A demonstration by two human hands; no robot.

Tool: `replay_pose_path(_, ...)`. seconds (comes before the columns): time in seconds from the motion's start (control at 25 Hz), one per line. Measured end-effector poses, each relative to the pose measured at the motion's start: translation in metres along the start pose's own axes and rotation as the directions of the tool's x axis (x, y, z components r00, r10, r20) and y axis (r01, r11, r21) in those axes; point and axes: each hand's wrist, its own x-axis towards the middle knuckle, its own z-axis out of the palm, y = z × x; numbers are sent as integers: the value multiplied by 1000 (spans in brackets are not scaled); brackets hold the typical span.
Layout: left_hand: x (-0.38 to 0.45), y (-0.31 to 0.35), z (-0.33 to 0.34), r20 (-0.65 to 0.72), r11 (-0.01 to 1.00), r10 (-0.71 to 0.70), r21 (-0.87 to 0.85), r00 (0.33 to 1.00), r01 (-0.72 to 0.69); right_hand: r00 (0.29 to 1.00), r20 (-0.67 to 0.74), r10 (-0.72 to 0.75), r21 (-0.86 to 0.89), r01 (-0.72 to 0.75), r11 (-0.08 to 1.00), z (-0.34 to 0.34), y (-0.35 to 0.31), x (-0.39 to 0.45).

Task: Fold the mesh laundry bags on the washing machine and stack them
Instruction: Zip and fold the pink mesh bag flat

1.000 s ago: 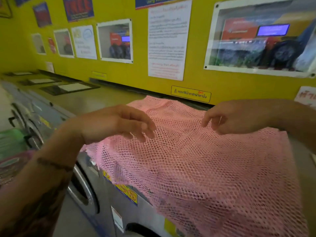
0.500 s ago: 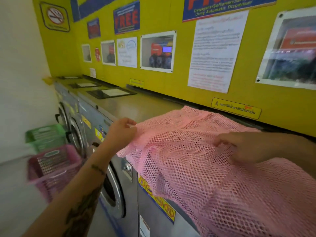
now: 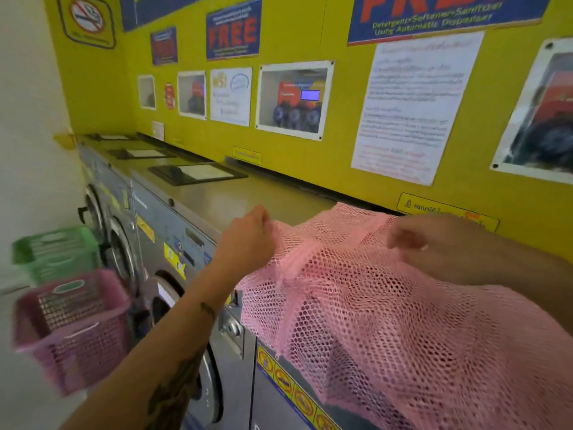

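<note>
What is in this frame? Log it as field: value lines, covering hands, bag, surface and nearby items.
left hand: pinching the left edge of the pink mesh bag
right hand: on the bag's far right part, blurred, grip unclear
bag state: spread open, not folded, draped over the front edge
surface: washing machine top
stack: none visible
nearby: pink basket and green basket at left
backdrop: yellow wall with posters

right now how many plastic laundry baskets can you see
2, both at the left on the floor side of the washers: a green basket further back and a pink basket nearer the camera. Others may sit out of frame.
</note>
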Motion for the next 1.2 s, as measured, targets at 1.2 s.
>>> replay_pose_path(1.2,-28,42,24,363,953,297,-60,883,-296,993,111,-30,-180,50,982,28,5,13)
